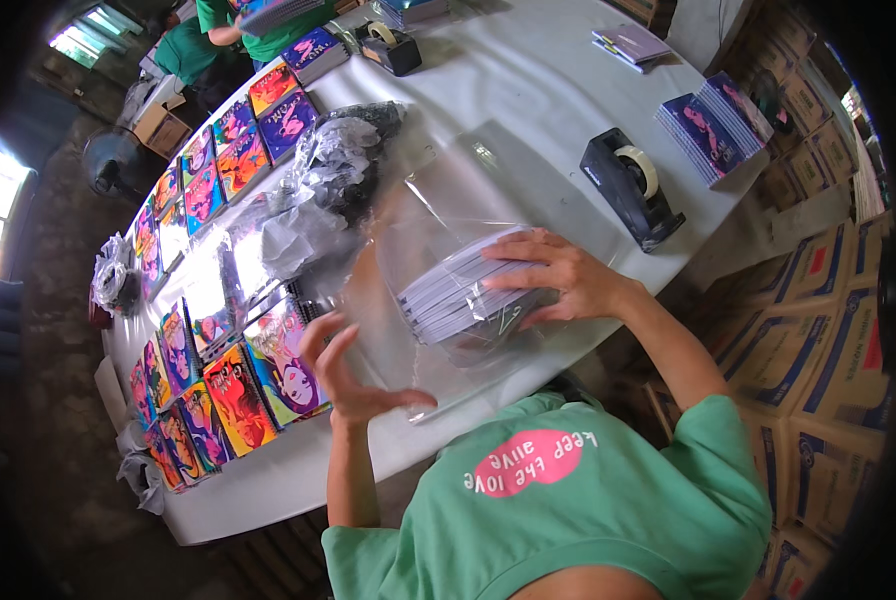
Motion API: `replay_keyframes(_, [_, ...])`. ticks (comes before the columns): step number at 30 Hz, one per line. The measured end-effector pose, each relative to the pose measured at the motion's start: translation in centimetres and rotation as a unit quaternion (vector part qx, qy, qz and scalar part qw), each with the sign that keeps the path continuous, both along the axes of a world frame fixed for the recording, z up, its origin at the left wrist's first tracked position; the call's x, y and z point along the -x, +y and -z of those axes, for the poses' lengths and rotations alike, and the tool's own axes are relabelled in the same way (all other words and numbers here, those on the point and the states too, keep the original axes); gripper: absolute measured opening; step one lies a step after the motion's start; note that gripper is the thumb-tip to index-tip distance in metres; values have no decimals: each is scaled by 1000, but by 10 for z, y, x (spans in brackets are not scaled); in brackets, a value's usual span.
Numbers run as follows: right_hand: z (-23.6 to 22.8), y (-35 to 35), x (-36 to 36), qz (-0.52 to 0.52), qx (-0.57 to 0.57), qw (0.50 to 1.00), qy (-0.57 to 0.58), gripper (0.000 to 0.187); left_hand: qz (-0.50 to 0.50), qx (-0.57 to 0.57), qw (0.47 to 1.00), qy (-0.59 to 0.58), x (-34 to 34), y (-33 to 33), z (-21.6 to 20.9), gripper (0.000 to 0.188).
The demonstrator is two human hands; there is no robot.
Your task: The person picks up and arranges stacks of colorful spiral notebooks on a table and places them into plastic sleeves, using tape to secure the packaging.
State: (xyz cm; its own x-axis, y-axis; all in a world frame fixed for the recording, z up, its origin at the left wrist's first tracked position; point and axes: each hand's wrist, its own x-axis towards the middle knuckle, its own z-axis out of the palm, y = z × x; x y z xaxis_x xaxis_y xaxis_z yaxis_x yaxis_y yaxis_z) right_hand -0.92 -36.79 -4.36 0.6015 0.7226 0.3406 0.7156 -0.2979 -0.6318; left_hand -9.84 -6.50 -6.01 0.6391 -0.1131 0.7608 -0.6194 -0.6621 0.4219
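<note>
A stack of notebooks, its white page edges showing, lies inside a clear plastic bag near the table's front edge. My right hand grips the stack's right end through the film, fingers over the top and thumb along the near side. To the left of the stack, my left hand is raised over the table with its fingers spread and thumb apart; nothing is in it. Just beyond that hand lie colorful spiral notebooks in rows. The notebooks' covers inside the bag are hidden.
Crumpled plastic bags sit mid-table. A black tape dispenser stands right of the stack, another dispenser at the back. Piled notebooks lie at the right edge. Cardboard cartons stand at right. A person in green works across the table.
</note>
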Motion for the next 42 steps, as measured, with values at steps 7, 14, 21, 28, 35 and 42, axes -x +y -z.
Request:
replay_keyframes(7, [3,4,-7,-28,-145,964,223,45,-17,-17,998,52,-2,-47,-44,93])
replay_keyframes(14, [0,5,0,-39,-203,951,231,81,-111,-174,967,149,-4,-110,-61,22])
replay_keyframes(21, [17,-33,-5,-2,-31,999,38,60,-21,-38,991,125,15,-93,-71,18])
replay_keyframes(28, [-5,-1,-5,-101,97,988,-64,66,132,271,951,-67,22,-75,-54,45])
replay_keyframes(35, [-10,0,-4,-102,124,987,0,77,28,-21,998,50,13,-5,4,57])
replay_keyframes(42, [-16,-2,0,-106,168,980,-30,76,175,-203,933,239,-21,-39,-14,70])
